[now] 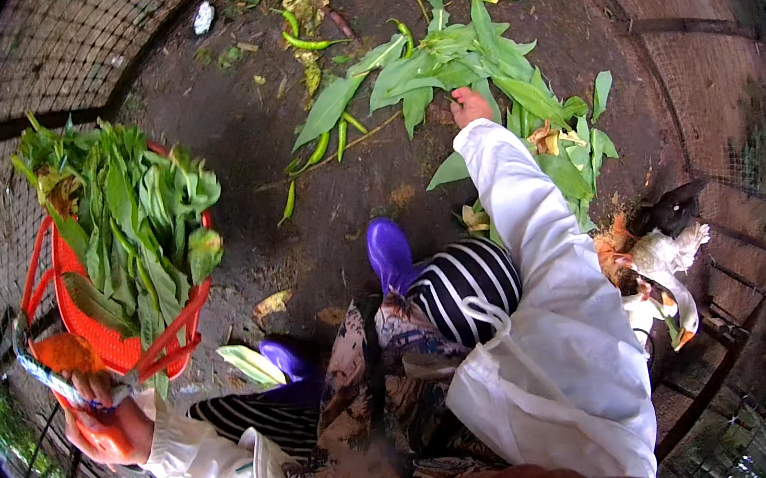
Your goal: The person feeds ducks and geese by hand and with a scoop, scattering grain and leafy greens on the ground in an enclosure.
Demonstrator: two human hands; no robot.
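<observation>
At the lower left my left hand (117, 426) is closed around an orange item (68, 353) with a pale bluish strip; exactly what it is cannot be told. Right beside that hand stands a red plastic basket (75, 297), heaped with long green leaves (127, 222) that spill over its rim. My right hand (471, 108) reaches forward and low into a loose pile of broad green leaves (447, 64) on the dark ground. Its fingers look curled at the leaves, but whether they grip one is unclear.
Green chili peppers (320, 149) lie scattered near the leaves. On the right several birds (655, 268), white, brown and black, gather close to my right arm. Wire mesh fencing (61, 56) borders the ground. My purple boots (388, 253) stand between basket and leaf pile.
</observation>
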